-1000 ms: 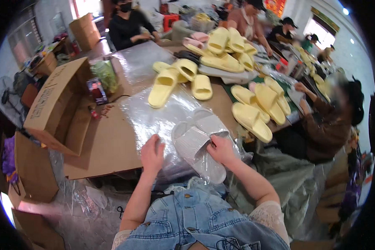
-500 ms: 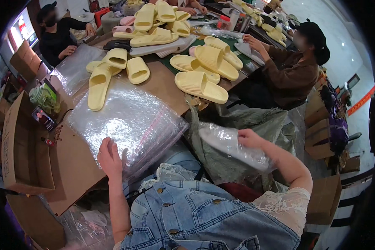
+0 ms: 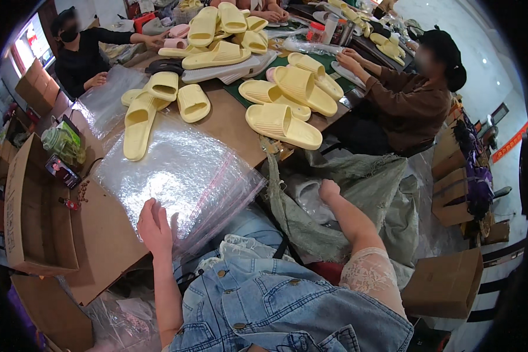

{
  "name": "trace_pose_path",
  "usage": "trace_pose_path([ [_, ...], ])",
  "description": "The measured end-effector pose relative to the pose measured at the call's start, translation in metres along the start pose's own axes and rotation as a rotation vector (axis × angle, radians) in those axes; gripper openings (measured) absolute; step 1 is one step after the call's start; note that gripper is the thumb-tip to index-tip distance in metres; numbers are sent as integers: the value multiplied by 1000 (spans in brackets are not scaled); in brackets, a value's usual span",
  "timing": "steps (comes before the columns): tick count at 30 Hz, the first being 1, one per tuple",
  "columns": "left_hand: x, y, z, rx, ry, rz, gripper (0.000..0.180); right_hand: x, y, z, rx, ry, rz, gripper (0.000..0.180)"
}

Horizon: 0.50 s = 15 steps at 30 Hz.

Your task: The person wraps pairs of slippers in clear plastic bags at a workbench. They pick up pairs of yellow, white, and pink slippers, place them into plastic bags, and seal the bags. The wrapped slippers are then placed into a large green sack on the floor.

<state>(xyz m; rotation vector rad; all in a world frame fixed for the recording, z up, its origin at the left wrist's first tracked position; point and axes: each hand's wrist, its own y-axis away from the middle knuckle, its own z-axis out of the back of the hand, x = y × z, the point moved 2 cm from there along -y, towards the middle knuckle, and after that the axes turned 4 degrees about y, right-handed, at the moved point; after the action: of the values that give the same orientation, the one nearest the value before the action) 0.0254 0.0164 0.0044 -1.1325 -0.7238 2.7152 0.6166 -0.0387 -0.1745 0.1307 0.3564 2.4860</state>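
My left hand [image 3: 155,227] rests on the near edge of a stack of clear plastic bags [image 3: 158,170], holding nothing, its fingers stretched out. At the right, my right hand [image 3: 330,192] reaches down into the mouth of a grey-green woven sack [image 3: 366,190]. Its fingers are curled against a whitish slipper in a clear bag [image 3: 311,196], partly hidden by the hand and sack. Yellow slippers lie beyond: one pointing toward me [image 3: 139,126] on the bags, others piled mid-table [image 3: 220,54] and at the table's right edge [image 3: 284,126].
An open cardboard box [image 3: 35,217] stands at the left, near a phone [image 3: 63,171] and a lidded green jar [image 3: 64,144]. One co-worker in black [image 3: 79,58] sits far left, another in brown [image 3: 402,97] at the right. Another carton [image 3: 443,281] is beside my right arm.
My right hand has moved left and farther from me with the bagged slipper, which is now down in the sack. My left hand has barely moved. The far-left co-worker has stretched an arm toward the pile.
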Motion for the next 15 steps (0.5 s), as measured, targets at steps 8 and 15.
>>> trace_pose_path([
  [8,-4,1,0,12,-25,-9,37,43,-9,62,-324,-703,-12,28],
  [15,-6,-2,0,11,-19,-31,38,80,6,199,-793,-857,503,20],
])
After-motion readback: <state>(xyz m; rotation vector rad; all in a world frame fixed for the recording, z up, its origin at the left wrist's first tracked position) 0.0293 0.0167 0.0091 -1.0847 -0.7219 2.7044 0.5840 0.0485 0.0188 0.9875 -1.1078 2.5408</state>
